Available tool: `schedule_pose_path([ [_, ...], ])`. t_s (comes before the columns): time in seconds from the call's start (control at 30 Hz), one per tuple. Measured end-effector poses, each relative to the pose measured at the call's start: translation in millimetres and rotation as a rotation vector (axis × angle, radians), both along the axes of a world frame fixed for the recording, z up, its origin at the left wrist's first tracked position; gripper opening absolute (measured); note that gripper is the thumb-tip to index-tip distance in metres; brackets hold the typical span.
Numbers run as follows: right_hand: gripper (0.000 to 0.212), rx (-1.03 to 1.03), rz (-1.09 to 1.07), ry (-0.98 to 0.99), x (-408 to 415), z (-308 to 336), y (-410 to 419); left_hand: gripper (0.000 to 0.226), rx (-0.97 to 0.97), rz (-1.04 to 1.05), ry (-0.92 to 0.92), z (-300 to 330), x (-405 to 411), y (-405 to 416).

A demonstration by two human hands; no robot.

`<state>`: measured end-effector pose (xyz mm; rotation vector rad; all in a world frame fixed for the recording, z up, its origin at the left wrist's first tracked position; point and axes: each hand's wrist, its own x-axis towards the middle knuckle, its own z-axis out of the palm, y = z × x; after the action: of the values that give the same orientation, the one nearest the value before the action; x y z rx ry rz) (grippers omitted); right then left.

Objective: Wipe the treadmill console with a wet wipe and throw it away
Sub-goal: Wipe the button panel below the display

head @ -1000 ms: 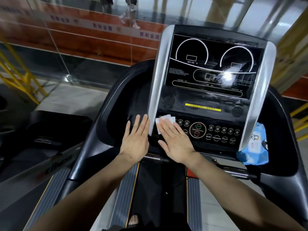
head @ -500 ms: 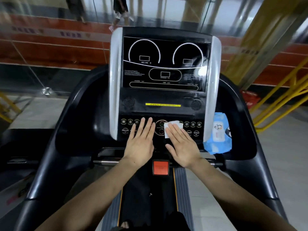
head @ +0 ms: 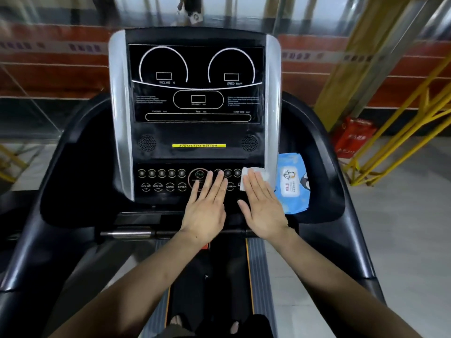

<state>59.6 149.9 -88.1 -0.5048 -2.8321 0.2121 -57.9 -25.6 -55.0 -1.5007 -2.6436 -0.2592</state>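
The treadmill console reads INCLINE, SPEED km/h, MODE, ENTER. 2 hands lie flat, fingers extended: the right hand presses 1 wet wipe onto the right-end buttons; the left hand holds nothing. 1 blue wipe pack sits just right.

Flat right hand covering most of the white wet wipe, flat left hand hiding several round black console buttons, small white display text too blurred to read, blue wipes packet partly hidden

White wet wipe, black silver-edged console with yellow strip, blue wipes pack
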Motion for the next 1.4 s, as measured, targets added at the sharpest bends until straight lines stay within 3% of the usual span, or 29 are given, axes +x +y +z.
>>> schedule_pose_path([
  [0.4,0.067,0.071,0.069,-0.073,15,-21,-12,0.075,-0.009,0.033,-0.01,-11,-19,-37],
  [1.03,0.064,0.191,0.355,-0.178,-101,8,-96,0.079,0.004,0.272,-0.076,-20,-96,-161],
  [1.4,0.065,0.318,0.545,-0.214,-173,23,-161,0.08,-0.138,0.305,-0.16,-15,-118,-196],
])
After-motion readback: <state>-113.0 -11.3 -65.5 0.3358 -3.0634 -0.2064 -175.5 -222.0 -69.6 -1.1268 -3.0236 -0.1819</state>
